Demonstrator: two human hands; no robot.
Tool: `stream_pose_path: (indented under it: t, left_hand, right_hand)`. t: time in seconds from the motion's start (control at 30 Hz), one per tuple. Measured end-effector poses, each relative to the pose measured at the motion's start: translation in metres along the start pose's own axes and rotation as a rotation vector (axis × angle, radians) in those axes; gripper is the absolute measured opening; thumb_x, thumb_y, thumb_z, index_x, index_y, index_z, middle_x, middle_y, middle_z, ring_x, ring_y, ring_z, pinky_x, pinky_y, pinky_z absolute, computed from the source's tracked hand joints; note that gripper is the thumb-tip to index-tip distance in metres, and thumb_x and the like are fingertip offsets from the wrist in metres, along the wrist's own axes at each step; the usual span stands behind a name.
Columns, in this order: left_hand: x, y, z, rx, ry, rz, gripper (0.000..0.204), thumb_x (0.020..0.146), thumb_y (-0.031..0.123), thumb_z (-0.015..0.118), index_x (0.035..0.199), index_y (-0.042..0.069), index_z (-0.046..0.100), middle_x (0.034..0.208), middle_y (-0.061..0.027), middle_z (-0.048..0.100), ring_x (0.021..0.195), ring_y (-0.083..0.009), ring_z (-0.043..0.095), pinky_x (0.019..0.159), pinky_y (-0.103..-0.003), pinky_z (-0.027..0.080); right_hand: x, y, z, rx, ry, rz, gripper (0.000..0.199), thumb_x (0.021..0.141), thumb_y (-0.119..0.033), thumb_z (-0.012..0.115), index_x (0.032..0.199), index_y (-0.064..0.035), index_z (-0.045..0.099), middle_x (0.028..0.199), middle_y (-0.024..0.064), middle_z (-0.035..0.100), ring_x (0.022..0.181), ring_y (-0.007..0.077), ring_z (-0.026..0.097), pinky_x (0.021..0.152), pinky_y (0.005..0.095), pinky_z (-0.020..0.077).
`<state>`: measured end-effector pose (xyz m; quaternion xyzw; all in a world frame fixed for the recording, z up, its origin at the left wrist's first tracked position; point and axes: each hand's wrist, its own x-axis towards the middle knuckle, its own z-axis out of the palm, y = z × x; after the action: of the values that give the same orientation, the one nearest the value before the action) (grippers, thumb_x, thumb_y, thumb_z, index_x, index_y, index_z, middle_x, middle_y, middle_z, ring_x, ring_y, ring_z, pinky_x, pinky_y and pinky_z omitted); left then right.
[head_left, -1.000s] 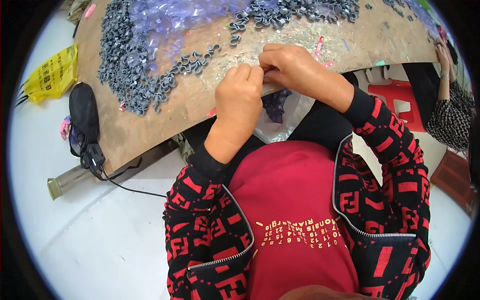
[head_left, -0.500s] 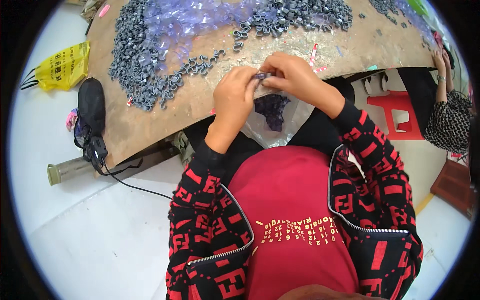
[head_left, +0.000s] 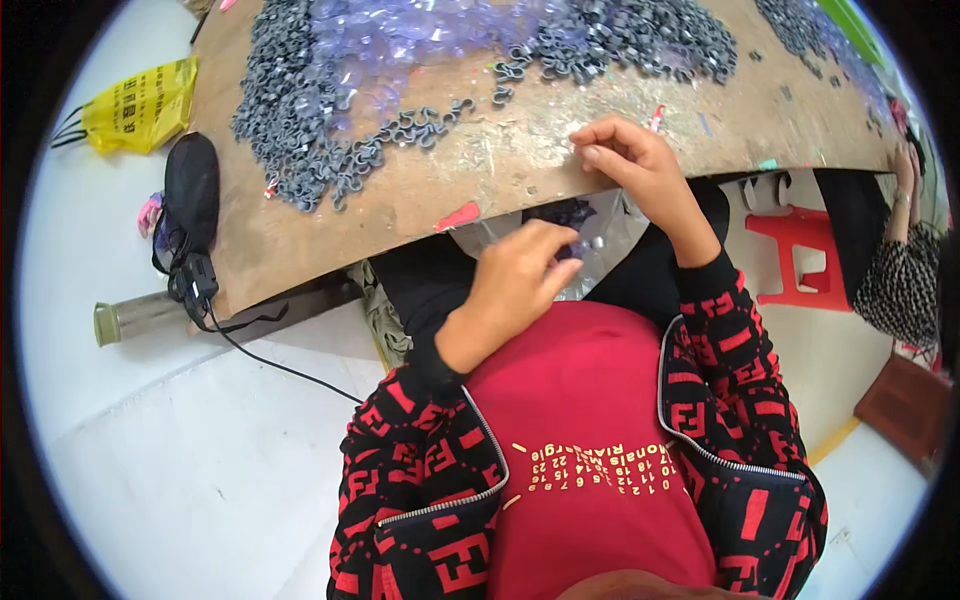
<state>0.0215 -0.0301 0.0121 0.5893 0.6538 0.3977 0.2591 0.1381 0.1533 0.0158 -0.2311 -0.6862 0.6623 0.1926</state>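
From where I stand, a small pale piece point(head_left: 598, 243) shows just beyond the left hand's fingertips, over a clear plastic bag point(head_left: 627, 236) that sits between the thighs, below the table edge. Dark purple pieces point(head_left: 563, 213) lie bunched in that bag, ahead of the left hand (too blurred for me to count).

As for progress, I'd judge some pieces are put by in the bag and plenty is left: a broad heap of grey plastic clips point(head_left: 290, 120) spreads beyond the hands to the left, with a second lot straight ahead, and translucent purple plastic pieces point(head_left: 400, 45) are piled between them.

The left hand point(head_left: 520, 275) hangs low and palm-down at the bag, thumb and forefinger parted, seemingly let go of the pale piece. The right hand point(head_left: 640, 165) is higher and farther forward, over the edge of the wooden table point(head_left: 330, 240), its thumb and forefinger curled toward each other with a gap and nothing visible between. A red scrap point(head_left: 459, 215) lies to the left, beyond the left wrist; well off past the right hand stands a red plastic stool point(head_left: 798, 245), near a co-worker's patterned sleeve point(head_left: 895, 285)
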Motion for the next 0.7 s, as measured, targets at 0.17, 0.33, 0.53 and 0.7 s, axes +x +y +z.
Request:
stream_pose_path:
  t: [0.17, 0.33, 0.53, 0.7]
  left_hand:
    - [0.005, -0.026, 0.016, 0.208, 0.055, 0.151, 0.043, 0.078, 0.021, 0.073, 0.116, 0.003, 0.062, 0.102, -0.0147, 0.065, 0.076, -0.0239, 0.068, 0.07, -0.033, 0.054]
    - [0.023, 0.0, -0.048, -0.144, -0.043, -0.057, 0.035, 0.076, 0.017, 0.073, 0.107, 0.003, 0.064, 0.09, -0.013, 0.067, 0.07, -0.0228, 0.066, 0.063, -0.033, 0.052]
    - [0.07, -0.059, -0.133, 0.46, 0.579, -0.008, 0.021, 0.077, 0.003, 0.064, 0.097, 0.008, 0.066, 0.088, -0.0088, 0.064, 0.074, -0.0268, 0.063, 0.065, -0.035, 0.05]
    - [0.077, -0.101, -0.145, 0.73, 0.568, 0.111, 0.034, 0.074, -0.002, 0.061, 0.103, 0.012, 0.068, 0.094, -0.0065, 0.063, 0.087, -0.0274, 0.061, 0.073, -0.039, 0.05]
  right_hand:
    - [0.001, 0.006, -0.001, -0.073, -0.001, -0.038, 0.017, 0.092, -0.008, 0.059, 0.108, -0.0027, 0.062, 0.093, -0.0028, 0.061, 0.082, 0.0048, 0.055, 0.07, 0.0201, 0.0438]
    - [0.001, -0.001, 0.003, -0.021, 0.001, 0.008, 0.017, 0.092, -0.007, 0.057, 0.107, -0.0019, 0.062, 0.098, -0.0005, 0.061, 0.086, 0.0069, 0.057, 0.077, 0.0217, 0.0464]
    - [-0.004, 0.003, 0.0, -0.023, -0.001, 0.007, 0.017, 0.093, -0.007, 0.056, 0.108, -0.0007, 0.061, 0.1, 0.0009, 0.061, 0.088, 0.008, 0.058, 0.079, 0.022, 0.0469]
    - [0.01, -0.01, 0.003, -0.132, -0.014, 0.089, 0.019, 0.091, -0.006, 0.057, 0.108, -0.002, 0.062, 0.099, 0.0018, 0.06, 0.082, 0.0081, 0.055, 0.07, 0.0235, 0.0448]
